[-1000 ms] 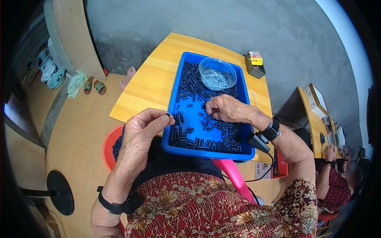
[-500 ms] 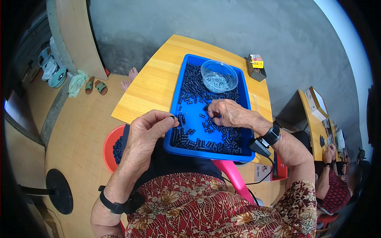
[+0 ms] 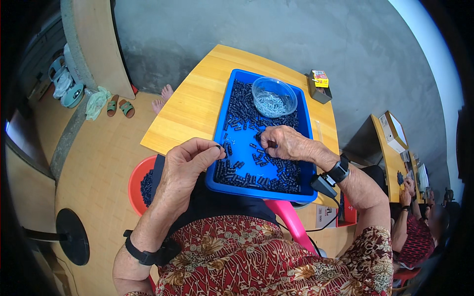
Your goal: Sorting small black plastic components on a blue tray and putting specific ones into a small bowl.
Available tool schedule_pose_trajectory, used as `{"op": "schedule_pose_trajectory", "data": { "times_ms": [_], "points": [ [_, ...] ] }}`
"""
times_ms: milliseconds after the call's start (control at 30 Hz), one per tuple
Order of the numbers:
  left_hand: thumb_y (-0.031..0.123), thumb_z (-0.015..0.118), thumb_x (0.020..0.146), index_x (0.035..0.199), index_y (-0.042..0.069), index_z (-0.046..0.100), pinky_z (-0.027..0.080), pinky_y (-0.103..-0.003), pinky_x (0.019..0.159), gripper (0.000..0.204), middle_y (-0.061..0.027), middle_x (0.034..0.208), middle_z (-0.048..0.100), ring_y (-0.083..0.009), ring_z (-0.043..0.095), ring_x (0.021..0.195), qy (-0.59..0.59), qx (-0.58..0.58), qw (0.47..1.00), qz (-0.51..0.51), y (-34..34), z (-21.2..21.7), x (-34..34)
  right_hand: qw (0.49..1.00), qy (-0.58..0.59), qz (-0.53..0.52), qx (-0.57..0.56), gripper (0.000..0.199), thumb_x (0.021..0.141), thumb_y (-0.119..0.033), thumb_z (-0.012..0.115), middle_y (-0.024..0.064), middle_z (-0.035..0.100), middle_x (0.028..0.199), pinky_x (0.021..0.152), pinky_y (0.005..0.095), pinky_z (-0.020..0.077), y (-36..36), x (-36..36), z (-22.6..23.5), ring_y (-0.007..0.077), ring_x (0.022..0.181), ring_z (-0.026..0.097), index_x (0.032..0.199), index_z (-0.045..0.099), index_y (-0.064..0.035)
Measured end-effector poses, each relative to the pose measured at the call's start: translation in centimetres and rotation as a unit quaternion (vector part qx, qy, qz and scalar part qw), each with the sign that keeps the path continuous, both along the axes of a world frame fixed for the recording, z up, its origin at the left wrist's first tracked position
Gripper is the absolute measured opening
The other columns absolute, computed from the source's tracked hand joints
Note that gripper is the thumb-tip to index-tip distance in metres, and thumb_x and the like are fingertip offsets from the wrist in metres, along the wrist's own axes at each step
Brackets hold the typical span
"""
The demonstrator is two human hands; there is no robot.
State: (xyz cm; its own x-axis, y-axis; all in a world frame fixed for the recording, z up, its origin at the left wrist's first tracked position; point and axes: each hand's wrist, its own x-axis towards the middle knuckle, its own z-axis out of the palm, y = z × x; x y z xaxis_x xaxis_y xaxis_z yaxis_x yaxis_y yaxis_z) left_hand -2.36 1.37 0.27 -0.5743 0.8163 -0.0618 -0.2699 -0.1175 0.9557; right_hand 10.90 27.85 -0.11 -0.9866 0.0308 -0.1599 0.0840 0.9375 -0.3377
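Observation:
A blue plastic tray (image 3: 310,163) holds a mass of small black cylindrical plastic pieces (image 3: 242,101), with part of its blue floor showing through the middle. Over the tray's left edge, my left hand (image 3: 183,165) pinches a small black piece (image 3: 218,147) between thumb and forefinger. My right hand (image 3: 291,143) reaches in from the right with its fingers curled together low among the pieces. Whatever those fingertips grip is hidden in the dark heap. Beyond them, a round clear tub (image 3: 295,101) with small silvery metal parts sits on the black pieces.
The tray rests on a light wooden table (image 3: 187,98). A dark box with a yellow packet (image 3: 320,79) stands at the back right. Below left is a red basin (image 3: 134,185) of dark pieces. At far right, another person's arms (image 3: 401,227) reach to a second table.
The view has shifted slightly. My right hand's fingers have curled in a little more among the black pieces, while my left hand keeps its pinch almost unmoved.

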Motion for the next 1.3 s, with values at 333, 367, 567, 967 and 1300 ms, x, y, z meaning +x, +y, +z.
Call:
{"op": "schedule_pose_trajectory", "data": {
  "times_ms": [333,367,567,967,1300],
  "points": [
    [0.017,0.070,0.091,0.102,0.001,0.069,0.047,-0.024,0.084,0.019,-0.0053,0.093,0.070,-0.0097,0.062,0.089,-0.040,0.006,0.999,-0.011,0.0,0.5,0.0,0.992,0.100,-0.025,-0.067,0.011,0.075,-0.003,0.067,0.0142,0.062,0.081,0.066,0.0406,0.0502,-2.5,0.5,3.0,0.0318,0.073,0.062,0.080,0.058,-0.0004],
    [0.017,0.069,0.091,0.103,0.004,0.069,0.048,-0.023,0.081,0.018,-0.0043,0.094,0.071,-0.0098,0.063,0.089,-0.053,0.011,0.998,-0.009,0.0,0.5,0.1,0.985,0.143,-0.013,-0.097,0.011,0.076,-0.003,0.068,0.0135,0.062,0.080,0.066,0.0395,0.0507,-3.4,0.6,3.7,0.0302,0.073,0.063,0.081,0.058,-0.0006],
    [0.017,0.069,0.092,0.104,0.006,0.068,0.050,-0.022,0.080,0.016,-0.0031,0.097,0.071,-0.0102,0.066,0.090,-0.092,0.044,0.995,-0.012,0.1,0.6,0.6,0.959,0.258,0.046,-0.111,0.014,0.078,0.000,0.072,0.0102,0.062,0.081,0.067,0.0353,0.0515,-8.9,0.7,6.9,0.0262,0.075,0.064,0.083,0.059,-0.0024],
    [0.017,0.071,0.091,0.104,0.002,0.068,0.045,-0.019,0.071,0.020,0.0008,0.088,0.067,-0.0040,0.058,0.078,-0.047,0.101,0.994,0.018,0.2,0.1,0.8,0.910,0.405,0.086,0.001,0.019,0.074,0.001,0.075,0.0101,0.061,0.081,0.067,0.0368,0.0514,-12.3,-1.6,5.6,0.0280,0.077,0.062,0.085,0.060,-0.0022],
    [0.014,0.072,0.089,0.104,0.001,0.067,0.048,-0.020,0.073,0.020,-0.0007,0.089,0.067,-0.0045,0.060,0.081,-0.011,0.077,0.996,0.030,0.1,0.2,0.2,0.895,0.439,0.072,0.023,0.018,0.075,0.000,0.075,0.0108,0.062,0.085,0.069,0.0369,0.0513,-13.0,-2.2,4.7,0.0282,0.078,0.061,0.086,0.061,-0.0016]
  ]
}}
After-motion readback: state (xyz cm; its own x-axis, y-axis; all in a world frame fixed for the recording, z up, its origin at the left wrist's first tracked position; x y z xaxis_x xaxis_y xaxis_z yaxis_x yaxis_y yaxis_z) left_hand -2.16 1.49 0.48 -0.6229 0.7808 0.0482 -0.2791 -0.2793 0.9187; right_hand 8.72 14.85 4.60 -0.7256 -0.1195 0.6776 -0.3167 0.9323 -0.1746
